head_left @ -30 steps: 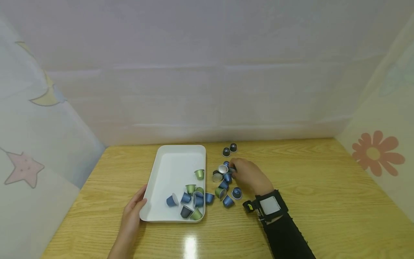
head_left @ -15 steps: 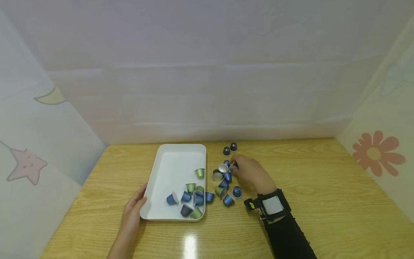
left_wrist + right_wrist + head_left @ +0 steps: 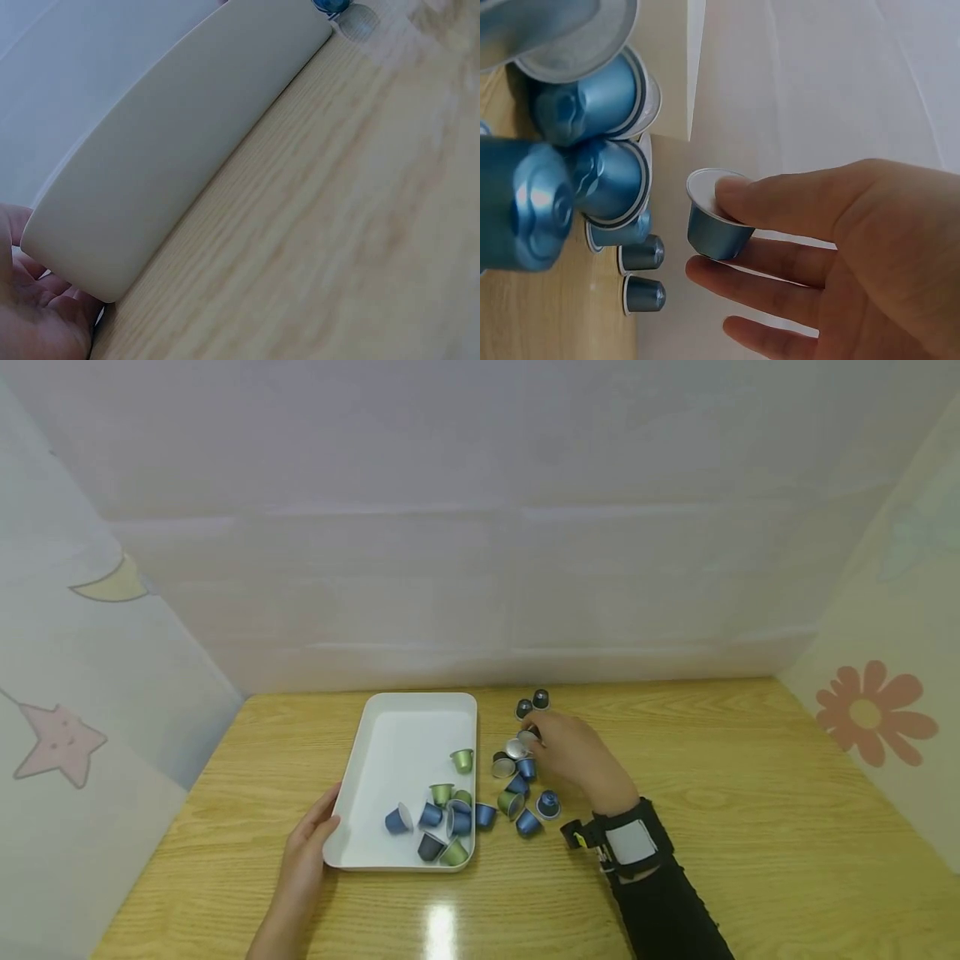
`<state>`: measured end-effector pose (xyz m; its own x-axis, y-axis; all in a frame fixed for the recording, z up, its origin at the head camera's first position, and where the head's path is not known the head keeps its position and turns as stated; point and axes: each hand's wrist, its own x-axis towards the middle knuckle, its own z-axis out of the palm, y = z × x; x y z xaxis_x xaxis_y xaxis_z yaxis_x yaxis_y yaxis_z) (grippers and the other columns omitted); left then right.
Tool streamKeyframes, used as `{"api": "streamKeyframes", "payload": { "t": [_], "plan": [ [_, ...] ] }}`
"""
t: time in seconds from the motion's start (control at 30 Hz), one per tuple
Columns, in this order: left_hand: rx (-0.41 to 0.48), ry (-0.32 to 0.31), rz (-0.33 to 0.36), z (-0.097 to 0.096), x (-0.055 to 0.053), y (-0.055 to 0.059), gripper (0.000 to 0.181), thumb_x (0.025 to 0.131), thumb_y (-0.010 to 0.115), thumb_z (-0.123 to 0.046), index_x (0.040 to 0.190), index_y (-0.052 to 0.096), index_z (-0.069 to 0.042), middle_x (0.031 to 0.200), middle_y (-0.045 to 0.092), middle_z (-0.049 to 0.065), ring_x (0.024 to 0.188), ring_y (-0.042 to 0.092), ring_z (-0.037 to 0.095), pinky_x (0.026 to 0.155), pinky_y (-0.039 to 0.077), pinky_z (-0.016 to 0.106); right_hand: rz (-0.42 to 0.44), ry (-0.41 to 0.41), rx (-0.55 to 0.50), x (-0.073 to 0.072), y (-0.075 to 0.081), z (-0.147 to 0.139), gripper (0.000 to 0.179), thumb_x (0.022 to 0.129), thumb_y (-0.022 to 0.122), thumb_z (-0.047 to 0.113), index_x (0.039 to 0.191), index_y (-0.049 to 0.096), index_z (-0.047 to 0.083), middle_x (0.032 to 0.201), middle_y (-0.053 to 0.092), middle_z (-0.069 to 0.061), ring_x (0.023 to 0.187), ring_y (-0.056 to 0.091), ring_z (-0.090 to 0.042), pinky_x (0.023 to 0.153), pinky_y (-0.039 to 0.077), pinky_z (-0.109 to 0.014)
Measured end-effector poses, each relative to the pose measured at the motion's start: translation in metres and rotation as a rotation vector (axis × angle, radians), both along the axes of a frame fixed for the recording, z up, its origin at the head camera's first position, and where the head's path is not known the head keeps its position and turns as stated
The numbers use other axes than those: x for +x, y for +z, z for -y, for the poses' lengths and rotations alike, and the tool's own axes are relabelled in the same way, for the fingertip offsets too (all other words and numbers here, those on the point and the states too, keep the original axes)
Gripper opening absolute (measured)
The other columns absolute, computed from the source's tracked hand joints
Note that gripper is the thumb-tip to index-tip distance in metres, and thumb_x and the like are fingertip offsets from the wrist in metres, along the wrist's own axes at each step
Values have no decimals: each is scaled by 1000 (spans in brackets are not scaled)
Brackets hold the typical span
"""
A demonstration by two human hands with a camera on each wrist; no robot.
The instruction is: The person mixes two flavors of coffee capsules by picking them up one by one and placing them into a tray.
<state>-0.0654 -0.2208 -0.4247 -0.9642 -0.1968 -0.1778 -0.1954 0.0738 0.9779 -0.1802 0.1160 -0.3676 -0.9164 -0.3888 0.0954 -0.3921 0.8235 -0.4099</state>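
My right hand (image 3: 577,756) pinches a dark coffee capsule (image 3: 718,231) between thumb and fingers. In the right wrist view its pale foil lid faces up, under the thumb, and it hangs clear of the others. Below and around this hand in the head view lie several blue, dark and green capsules, among them an upright blue capsule (image 3: 548,804). My left hand (image 3: 303,843) grips the white tray (image 3: 390,727) by its left side near the front corner, thumb at the rim. Several capsules lie in the tray's right and front part, including a green capsule (image 3: 462,761).
Two dark capsules (image 3: 540,699) stand behind the loose group, near the wooden table's (image 3: 712,777) back edge. A blue capsule (image 3: 485,816) lies against the tray's right outer wall. Pale cloth (image 3: 495,568) rises behind and at both sides.
My right hand has moved slightly away from me and to the left, carrying the dark capsule up from the group. The left hand and the tray have stayed in place.
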Motion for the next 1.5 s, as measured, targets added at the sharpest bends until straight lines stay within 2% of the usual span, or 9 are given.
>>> {"api": "streamKeyframes", "payload": {
  "t": [0.1, 0.33, 0.5, 0.63, 0.8, 1.07, 1.33, 1.5],
  "plan": [
    [3, -1, 3, 0, 0, 0, 49, 100, 36, -14, 148, 28, -8, 159, 23, 9, 142, 21, 21, 89, 31, -2, -23, 1, 14, 3, 3, 4, 26, 90, 60, 17, 114, 64, 9, 114, 70, -9, 98, 62, -22, 84, 55, -42],
    [2, 5, -11, -1, 0, 1, 48, 100, 35, -12, 148, 29, -6, 158, 24, 12, 141, 23, 20, 90, 32, -3, -100, 64, 55, 15, 12, 17, 25, 88, 62, 17, 111, 65, 9, 104, 72, -7, 86, 63, -19, 76, 57, -38],
    [9, 6, -15, -1, 0, 0, 48, 100, 35, -12, 147, 28, -5, 158, 23, 13, 141, 22, 20, 90, 31, -3, -114, 81, 68, 24, 17, 27, 25, 88, 61, 16, 112, 66, 9, 105, 72, -6, 84, 63, -18, 73, 57, -35],
    [12, 6, -14, -1, 0, -1, 48, 100, 35, -11, 147, 28, -5, 158, 23, 13, 141, 22, 21, 90, 31, -3, -132, 115, 56, 32, 19, 34, 21, 87, 63, 15, 106, 67, 8, 100, 72, -5, 81, 62, -17, 73, 56, -35],
    [7, 4, -12, -1, 0, 0, 48, 100, 36, -13, 147, 29, -6, 158, 24, 11, 141, 22, 20, 90, 31, -2, -186, 179, 59, 41, 18, 44, 17, 83, 66, 16, 98, 68, 6, 90, 71, -6, 72, 58, -15, 70, 55, -34],
    [9, 15, -16, -3, -1, -2, 48, 100, 36, -11, 147, 30, -5, 157, 25, 14, 140, 24, 19, 89, 33, -4, -285, 284, 160, 56, 14, 62, 25, 81, 70, 27, 98, 66, 10, 87, 71, -1, 75, 61, -14, 71, 56, -34],
    [-5, 21, -23, -3, 1, -2, 48, 99, 37, -11, 146, 31, -4, 157, 25, 16, 133, 30, 4, 88, 33, -5, -367, 363, 259, 73, 6, 83, 26, 83, 67, 33, 99, 67, 13, 87, 71, 2, 79, 63, -12, 71, 57, -34],
    [-7, 18, -25, -2, 1, -1, 48, 100, 37, -11, 147, 30, -5, 157, 25, 14, 139, 25, 16, 89, 32, -5, -429, 394, 314, 79, 2, 93, 26, 82, 67, 36, 97, 67, 15, 86, 71, 4, 79, 64, -11, 74, 57, -32]
  ]
}}
